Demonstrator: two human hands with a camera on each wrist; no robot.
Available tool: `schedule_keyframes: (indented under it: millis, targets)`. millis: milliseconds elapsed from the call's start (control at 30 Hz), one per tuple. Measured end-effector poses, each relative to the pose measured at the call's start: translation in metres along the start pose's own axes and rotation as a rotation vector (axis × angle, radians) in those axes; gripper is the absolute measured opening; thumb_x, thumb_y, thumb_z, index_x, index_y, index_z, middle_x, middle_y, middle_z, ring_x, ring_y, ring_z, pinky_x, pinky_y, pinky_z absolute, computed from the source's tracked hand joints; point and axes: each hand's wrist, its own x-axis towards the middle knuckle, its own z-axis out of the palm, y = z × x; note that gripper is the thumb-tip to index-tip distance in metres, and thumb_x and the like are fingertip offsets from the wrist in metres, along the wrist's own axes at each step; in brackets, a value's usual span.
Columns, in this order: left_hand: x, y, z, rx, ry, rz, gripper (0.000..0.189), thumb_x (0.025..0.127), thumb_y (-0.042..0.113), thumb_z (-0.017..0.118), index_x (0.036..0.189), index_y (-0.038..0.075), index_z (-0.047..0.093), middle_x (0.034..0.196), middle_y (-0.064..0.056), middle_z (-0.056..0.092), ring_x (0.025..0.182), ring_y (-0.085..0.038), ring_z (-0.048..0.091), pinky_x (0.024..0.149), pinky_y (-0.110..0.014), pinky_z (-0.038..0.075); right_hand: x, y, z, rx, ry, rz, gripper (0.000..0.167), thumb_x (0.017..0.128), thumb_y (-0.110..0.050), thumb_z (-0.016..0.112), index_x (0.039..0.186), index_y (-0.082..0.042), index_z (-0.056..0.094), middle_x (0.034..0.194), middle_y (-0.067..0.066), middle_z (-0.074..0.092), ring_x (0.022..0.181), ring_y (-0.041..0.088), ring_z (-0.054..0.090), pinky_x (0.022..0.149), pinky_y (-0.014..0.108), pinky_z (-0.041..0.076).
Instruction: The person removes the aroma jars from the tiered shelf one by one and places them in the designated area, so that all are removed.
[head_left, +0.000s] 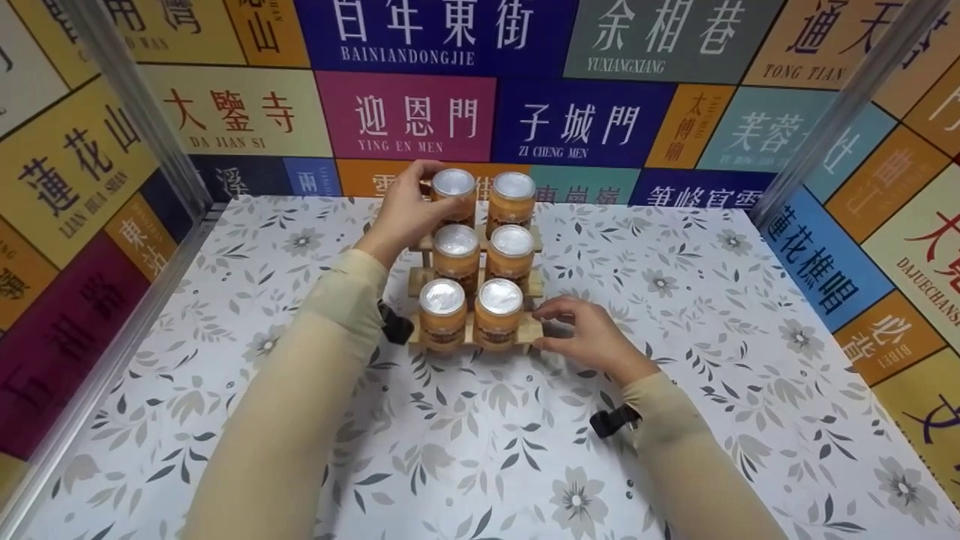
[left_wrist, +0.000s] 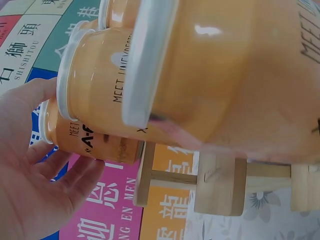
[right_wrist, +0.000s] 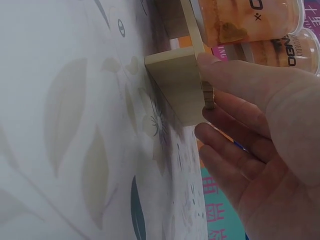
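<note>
Six jars (head_left: 456,262) (silver-topped) on rack (head_left: 529,330)

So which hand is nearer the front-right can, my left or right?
Your right. The right hand is just right of the front-right can, at the wooden stand's end; the left hand is farther back, around the back-left can.

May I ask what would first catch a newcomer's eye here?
Six silver-topped orange jars stand in pairs on a stepped wooden rack. The left hand curls around the rearmost left jar; the right hand touches the rack's front right end. Bright lettered panels rise behind.
</note>
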Motion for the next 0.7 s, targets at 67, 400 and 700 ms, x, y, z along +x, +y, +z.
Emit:
schedule_keyframes:
  millis: [67,400,700]
  targets:
    - [0.0013,-0.0001,0.0006,-0.034,0.006,-0.009,0.061,0.087,0.027,0.081,0.14,0.012,0.054,0.138,-0.006,0.059,0.117,-0.02,0.058,0.098,-0.031,0.053,0.0002,-0.0003,-0.0002,0.003,0.002,0.002,0.042,0.08,-0.013,0.088,0.119,-0.007,0.073,0.127,0.01,0.069,0.126,0.031,0.063,0.111,0.046,0.05]
    - [0.0009,-0.0062,0.0016,-0.112,0.022,-0.065,0.064,0.084,0.031,0.086,0.136,0.011,0.055,0.13,-0.006,0.059,0.114,-0.02,0.056,0.096,-0.031,0.052,0.0008,0.0028,0.0022,0.031,0.002,-0.002,0.042,0.08,-0.011,0.088,0.118,-0.006,0.072,0.127,0.01,0.068,0.126,0.031,0.062,0.113,0.046,0.048]
    - [-0.0034,-0.007,0.0022,-0.196,0.042,-0.098,0.063,0.082,0.026,0.086,0.135,0.011,0.055,0.13,-0.006,0.058,0.114,-0.018,0.054,0.098,-0.031,0.05,-0.0011,0.0041,0.0026,0.045,0.002,0.007,0.042,0.081,-0.01,0.087,0.12,-0.005,0.071,0.128,0.012,0.067,0.128,0.032,0.06,0.116,0.048,0.045]
